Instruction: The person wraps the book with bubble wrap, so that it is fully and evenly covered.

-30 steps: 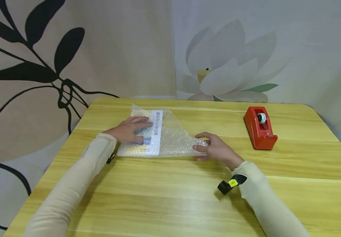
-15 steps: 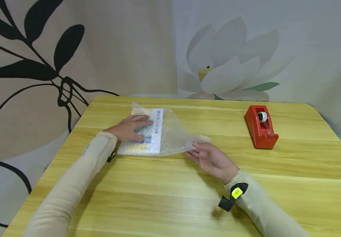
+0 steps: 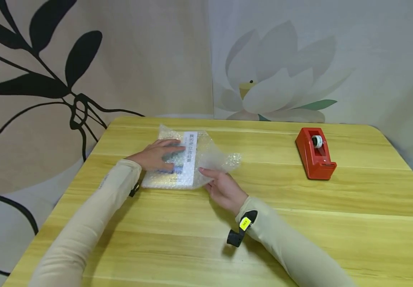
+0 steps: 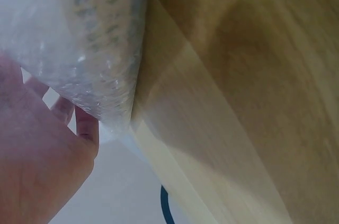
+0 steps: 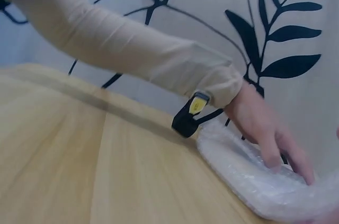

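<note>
A book [image 3: 190,155] with a white printed strip lies on the table inside clear bubble wrap [image 3: 211,143]. On top of it rests my left hand [image 3: 157,154], fingers spread and pressing the package near its left side. My right hand [image 3: 226,190] pinches the front edge of the bubble wrap just right of the book, thumb above and fingers beneath, partly hidden. A loose corner of wrap sticks up behind it. In the right wrist view, the bubble wrap [image 5: 238,173] bulges along its edge beneath the left hand [image 5: 259,121].
A red tape dispenser [image 3: 315,157] with a small roll stands at the right on the wooden table [image 3: 177,239]. Behind the table's far edge hangs a printed curtain [image 3: 163,56]. Each wrist carries a small black camera.
My right hand has let go of the wrap's right tip and moved left along its front edge, close to the book. The tip now folds up and back. My left hand stays in place.
</note>
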{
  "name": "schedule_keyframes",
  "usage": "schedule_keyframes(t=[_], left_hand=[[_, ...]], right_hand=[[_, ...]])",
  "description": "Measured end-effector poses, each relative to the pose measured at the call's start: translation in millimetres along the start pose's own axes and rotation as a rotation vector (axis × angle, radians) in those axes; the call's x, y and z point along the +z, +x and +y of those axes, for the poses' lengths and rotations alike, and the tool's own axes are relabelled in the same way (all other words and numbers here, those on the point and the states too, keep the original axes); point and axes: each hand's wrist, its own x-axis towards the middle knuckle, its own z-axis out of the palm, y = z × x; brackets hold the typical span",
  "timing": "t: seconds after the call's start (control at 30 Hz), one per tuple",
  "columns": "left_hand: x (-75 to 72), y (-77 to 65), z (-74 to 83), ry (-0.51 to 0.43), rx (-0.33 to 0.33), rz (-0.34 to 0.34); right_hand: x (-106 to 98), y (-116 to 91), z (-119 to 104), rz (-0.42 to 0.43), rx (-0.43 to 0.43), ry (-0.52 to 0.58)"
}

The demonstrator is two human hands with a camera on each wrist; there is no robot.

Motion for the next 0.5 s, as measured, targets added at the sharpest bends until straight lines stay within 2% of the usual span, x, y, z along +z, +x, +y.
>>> schedule_keyframes(t=[0.17, 0.27, 0.37, 0.5], left_hand=[[0.0, -0.2, 2.0, -0.001, -0.006, 0.000], [-1.1, -0.6, 3.8, -0.004, -0.010, 0.004], [-2.2, -1.0, 4.8, -0.001, -0.015, 0.003], [-2.1, 0.0, 1.5, -0.040, -0.029, 0.023]], right_hand=[[7, 12, 8, -0.025, -0.093, -0.173], [13, 14, 13, 0.039, -0.154, -0.245], [22, 13, 17, 0.143, -0.216, -0.325], [42, 10, 21, 0.179, -0.301, -0.423]])
